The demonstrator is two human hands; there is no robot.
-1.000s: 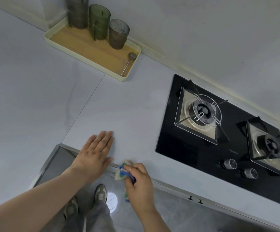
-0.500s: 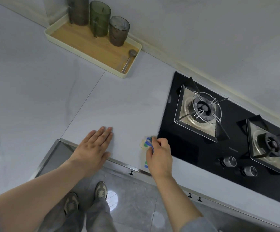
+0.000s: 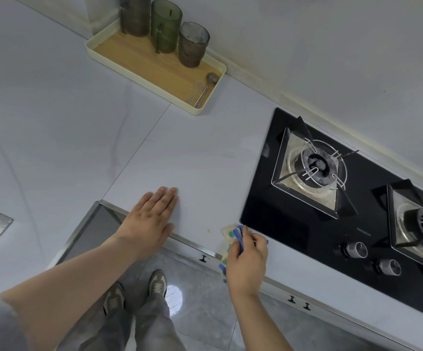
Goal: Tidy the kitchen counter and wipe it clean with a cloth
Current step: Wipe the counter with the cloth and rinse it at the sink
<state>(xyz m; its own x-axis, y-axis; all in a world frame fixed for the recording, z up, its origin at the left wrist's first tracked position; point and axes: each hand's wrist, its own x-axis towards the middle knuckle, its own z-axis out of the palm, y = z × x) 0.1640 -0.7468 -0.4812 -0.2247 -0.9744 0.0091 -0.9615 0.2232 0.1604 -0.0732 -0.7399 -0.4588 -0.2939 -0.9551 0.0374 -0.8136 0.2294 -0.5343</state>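
Head view: the left hand (image 3: 152, 219) lies flat with straight fingers on the pale tabletop (image 3: 192, 153), its heel over the metal strip (image 3: 195, 245) that runs along the front edge. The right hand (image 3: 247, 259) grips a cloth (image 3: 230, 233) with blue and green marks, fingers curled around it. The cloth sits at the front edge, just beside the near left corner of the black hob (image 3: 293, 224), and part of it hangs over the edge. A small crumb (image 3: 208, 231) lies between the two hands. A broad stretch of tabletop reaches from the hands to the tray (image 3: 139, 79) at the wall, which carries three glasses (image 3: 166, 26) and a spoon (image 3: 206, 88). White lettering (image 3: 363, 233) above the hob's knobs (image 3: 355, 249) is too small to read.
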